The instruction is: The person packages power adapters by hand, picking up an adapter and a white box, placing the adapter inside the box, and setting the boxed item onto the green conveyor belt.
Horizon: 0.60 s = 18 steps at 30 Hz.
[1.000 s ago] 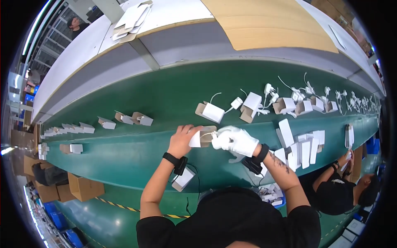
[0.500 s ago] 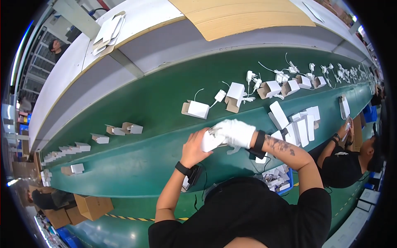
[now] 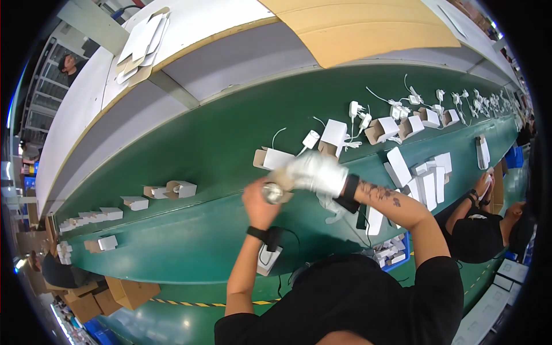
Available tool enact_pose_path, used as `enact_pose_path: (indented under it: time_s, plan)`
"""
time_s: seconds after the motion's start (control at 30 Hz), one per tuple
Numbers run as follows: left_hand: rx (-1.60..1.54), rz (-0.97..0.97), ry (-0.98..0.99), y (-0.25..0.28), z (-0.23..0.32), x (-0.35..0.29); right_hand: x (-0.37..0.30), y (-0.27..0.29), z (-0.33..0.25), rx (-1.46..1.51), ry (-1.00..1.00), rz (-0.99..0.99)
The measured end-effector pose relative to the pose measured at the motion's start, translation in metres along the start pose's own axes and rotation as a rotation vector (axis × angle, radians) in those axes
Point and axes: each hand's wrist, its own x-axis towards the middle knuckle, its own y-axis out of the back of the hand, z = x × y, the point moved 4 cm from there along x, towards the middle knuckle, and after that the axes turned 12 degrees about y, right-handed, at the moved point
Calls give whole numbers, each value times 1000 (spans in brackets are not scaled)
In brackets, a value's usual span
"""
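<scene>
My bare left hand (image 3: pixel 260 206) is closed around a small open white box. A shiny, silvery round item (image 3: pixel 272 192) shows at its mouth, with a brown inner flap beside it. My right hand (image 3: pixel 316 172), in a white glove, is at the box's upper right; its fingers are smeared by motion, so their grip is unclear. Just beyond my hands lies an open white box (image 3: pixel 276 158) on the green bench, with a white corded plug-like piece (image 3: pixel 310 138) next to it. A clear crumpled piece, seemingly plastic (image 3: pixel 334 211), lies below my gloved hand.
White boxes (image 3: pixel 426 183) are piled to the right. More open boxes and white plug adapters (image 3: pixel 397 110) line the far strip. Several boxes (image 3: pixel 100 216) stand at left. A blue crate (image 3: pixel 397 256) of small boxes sits beside me. A co-worker (image 3: pixel 477 227) works at right.
My left hand has moved slightly left and turned the box, so its shiny round content now shows. The gloved hand has shifted a little left, and the whole view has shifted slightly.
</scene>
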Motion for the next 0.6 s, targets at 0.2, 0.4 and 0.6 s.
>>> enact_pose_path:
  time_s: [0.2, 0.4, 0.6]
  plan:
    - [-511, 351, 302, 22, -127, 51, -25, -39, 152, -665, -176, -309]
    - [-172, 408, 213, 34, -111, 42, -41, -34, 153, -485, -386, -509]
    - [-758, 192, 455, 31, -40, -32, -51, 41, 48, -290, -66, 323]
